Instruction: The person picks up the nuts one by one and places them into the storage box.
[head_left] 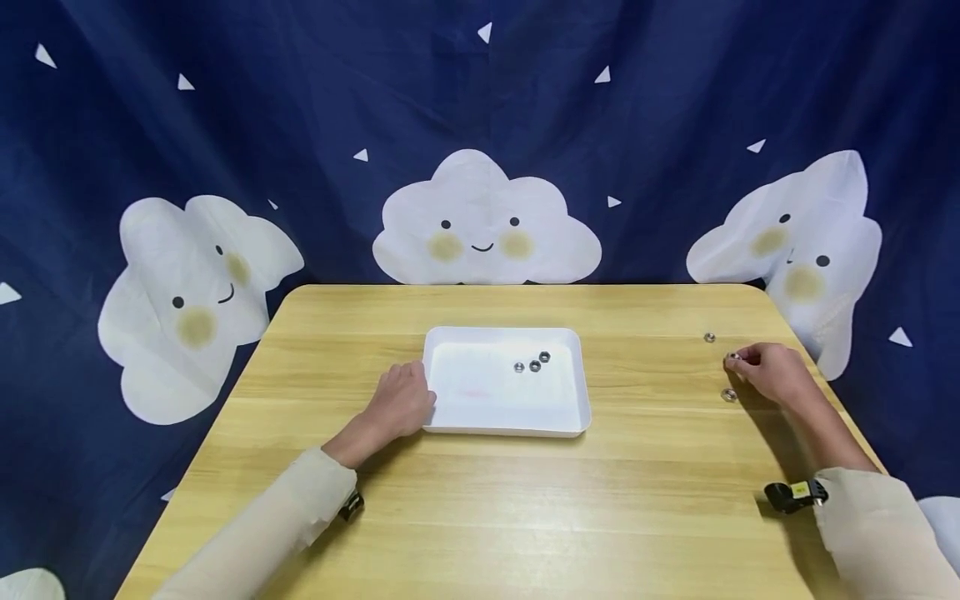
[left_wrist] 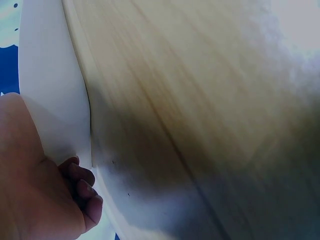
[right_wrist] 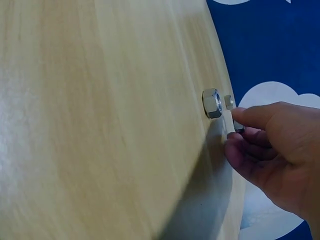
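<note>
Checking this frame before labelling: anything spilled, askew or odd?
Nothing stands out. Three nuts lie in the white tray, which sits square on the table; two more lie loose by the right hand, which pinches a third.

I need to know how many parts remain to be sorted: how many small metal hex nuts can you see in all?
6: three in the white plastic tray at; two on the wooden table; one at the right hand's fingertips.

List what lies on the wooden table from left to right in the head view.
Person's left hand → white rectangular plastic tray → three small metal hex nuts in the tray → person's right hand.
</note>
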